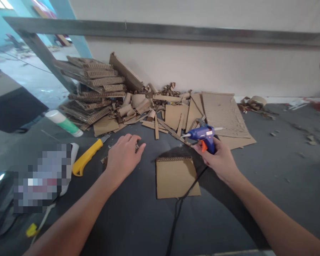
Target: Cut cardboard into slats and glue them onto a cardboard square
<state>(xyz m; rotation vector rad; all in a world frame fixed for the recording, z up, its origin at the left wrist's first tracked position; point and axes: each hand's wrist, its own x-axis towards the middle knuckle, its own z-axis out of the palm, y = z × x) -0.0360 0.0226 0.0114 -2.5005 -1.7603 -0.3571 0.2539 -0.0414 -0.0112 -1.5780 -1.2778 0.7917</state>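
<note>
My right hand (218, 158) grips a blue hot glue gun (201, 133) with an orange trigger, its nozzle pointing left. A thin cardboard strip (173, 132) reaches to the fingertips of that hand; I cannot tell whether they pinch it. Below the gun, a square cardboard piece (173, 179) lies flat, with a corrugated strip along its far edge and the black cord (177, 209) crossing its right side. My left hand (124, 153) holds nothing, fingers bent and thumb apart, over the dark tabletop between the square and a yellow-handled knife (88, 156).
Stacked corrugated cardboard (96, 83) stands at the back left, beside heaped scraps (138, 105). A ridged sheet (224, 113) lies at the back right. A white and green tube (64, 122) and a blurred-out object (44, 181) are on the left. A metal bar (160, 30) crosses the wall.
</note>
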